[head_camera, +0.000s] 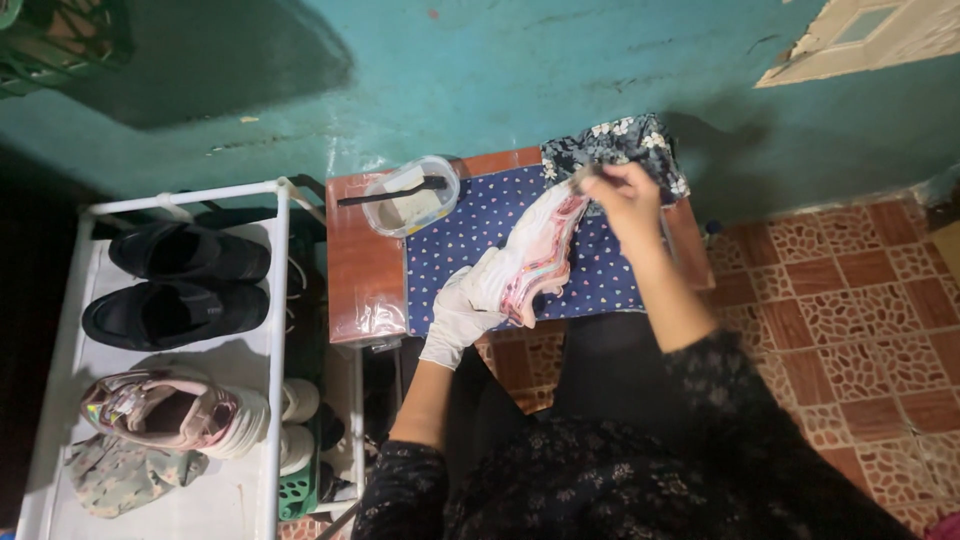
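Dark floral sleeves (640, 470) lead to the hands over the worktop (365, 270). Gloved left hand (462, 310) grips a pink-soled shoe (535, 255) above the blue cloth (470, 235); bare right hand (625, 195) pinches a brush (583, 176) at its toe. Beside the cloth sits a tub (410, 195).

Home entryway: shoe rack (270, 300), tiled floor (860, 290).

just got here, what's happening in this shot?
A person sits at a small table covered with a dotted blue cloth. The gloved left hand holds a pink-and-white sneaker sole-up, while the bare right hand works a small tool at its toe end. A plastic tub with a black brush across it sits on the table. A shoe rack stands to the left.
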